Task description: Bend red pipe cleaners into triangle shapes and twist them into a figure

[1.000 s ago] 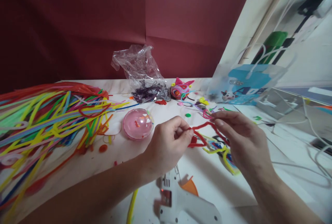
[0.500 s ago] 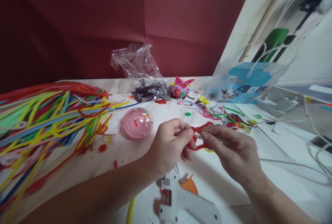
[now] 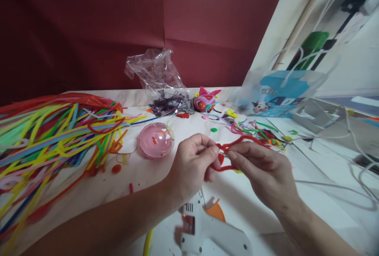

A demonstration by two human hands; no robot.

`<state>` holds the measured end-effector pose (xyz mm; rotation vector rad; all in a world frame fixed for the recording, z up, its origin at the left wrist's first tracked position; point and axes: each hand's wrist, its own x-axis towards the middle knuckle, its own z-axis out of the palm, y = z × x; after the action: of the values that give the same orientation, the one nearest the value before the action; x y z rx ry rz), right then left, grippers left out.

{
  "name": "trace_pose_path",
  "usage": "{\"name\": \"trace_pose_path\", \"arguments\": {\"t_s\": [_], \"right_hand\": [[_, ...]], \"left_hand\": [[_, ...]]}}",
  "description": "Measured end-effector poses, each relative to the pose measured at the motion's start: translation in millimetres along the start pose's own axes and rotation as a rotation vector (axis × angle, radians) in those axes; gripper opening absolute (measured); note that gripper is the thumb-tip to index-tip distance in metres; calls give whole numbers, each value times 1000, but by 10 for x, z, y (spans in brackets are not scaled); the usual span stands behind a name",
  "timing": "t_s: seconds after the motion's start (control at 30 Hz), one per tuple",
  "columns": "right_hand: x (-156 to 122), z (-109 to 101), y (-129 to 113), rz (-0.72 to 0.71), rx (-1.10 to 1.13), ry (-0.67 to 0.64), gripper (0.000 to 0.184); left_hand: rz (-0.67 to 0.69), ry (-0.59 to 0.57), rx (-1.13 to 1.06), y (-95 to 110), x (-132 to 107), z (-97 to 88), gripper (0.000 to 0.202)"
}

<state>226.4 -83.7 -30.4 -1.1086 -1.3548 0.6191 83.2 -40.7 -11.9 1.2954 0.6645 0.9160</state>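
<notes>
Right hand [image 3: 263, 169] has come in toward the left hand [image 3: 192, 165] over the last second, uncovering loose coloured scraps [image 3: 263, 133] well to the right of the pink bowl [image 3: 145, 145]; little change in the last half second. Bent red pipe cleaner [image 3: 233, 143] is held up between both hands, to the right of the bowl and just clear of the left hand. Left thumb and forefinger pinched on it; right thumb and forefinger also closed on it, tips almost meeting the left's. Something thin at the right fingertips, too small to tell. Remaining fingers curled, partly hidden. Bowl has bits of orange and white inside. White glue gun [image 3: 213, 230] lies nearer the wearer than the bowl, to its right, a small red light showing. Heap of pipe cleaners [image 3: 68, 137], many colours, to the bowl's left. Orange disc [image 3: 116, 168] nearer the wearer, also left of it. Behind the bowl: clear plastic bag [image 3: 156, 68] with dark tangled stuff low in it. Pink-eared figure [image 3: 204, 102] behind and to the bowl's right; green disc [image 3: 213, 129] to its right.
</notes>
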Motion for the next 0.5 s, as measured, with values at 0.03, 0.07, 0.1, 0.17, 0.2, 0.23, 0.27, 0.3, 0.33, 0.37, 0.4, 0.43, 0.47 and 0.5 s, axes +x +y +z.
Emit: {"name": "trace_pose_path", "arguments": {"t_s": [0.03, 0.07, 0.1, 0.17, 0.2, 0.23, 0.27, 0.3, 0.33, 0.37, 0.4, 0.43, 0.47, 0.5], "right_hand": [[1, -2, -2, 13, 21, -3, 7], [6, -3, -4, 38, 57, -8, 6], [15, -4, -6, 74, 103, -15, 7], [40, -3, -11, 164, 196, -34, 11], [53, -2, -13, 202, 238, -41, 13], [65, -2, -15, 228, 276, -49, 15], [74, -2, -16, 239, 308, -54, 16], [81, -2, -17, 242, 336, -56, 16], [84, -2, -18, 241, 359, -59, 16], [85, -2, -20, 243, 379, -63, 16], [84, -2, -22, 248, 394, -66, 17], [82, -1, -26, 258, 408, -66, 17], [80, 0, -30, 272, 421, -65, 18], [80, 1, -35, 289, 430, -70, 19]], "left_hand": [[-9, -8, -15, 0, 3, 0, 9], [-12, -21, -21, -1, 6, -4, 8], [-15, -36, -20, -3, 8, -9, 8], [-21, -74, -5, -7, 10, -22, 7], [-27, -95, 4, -9, 10, -28, 7], [-36, -115, 13, -10, 10, -31, 8], [-49, -133, 20, -11, 10, -33, 8], [-61, -147, 28, -10, 10, -34, 8], [-69, -158, 36, -9, 10, -33, 8], [-70, -164, 45, -8, 11, -31, 8], [-62, -165, 56, -8, 11, -30, 8], [-45, -163, 69, -11, 11, -31, 7], [-23, -155, 83, -16, 11, -32, 6], [2, -146, 99, -24, 10, -36, 5]]}}
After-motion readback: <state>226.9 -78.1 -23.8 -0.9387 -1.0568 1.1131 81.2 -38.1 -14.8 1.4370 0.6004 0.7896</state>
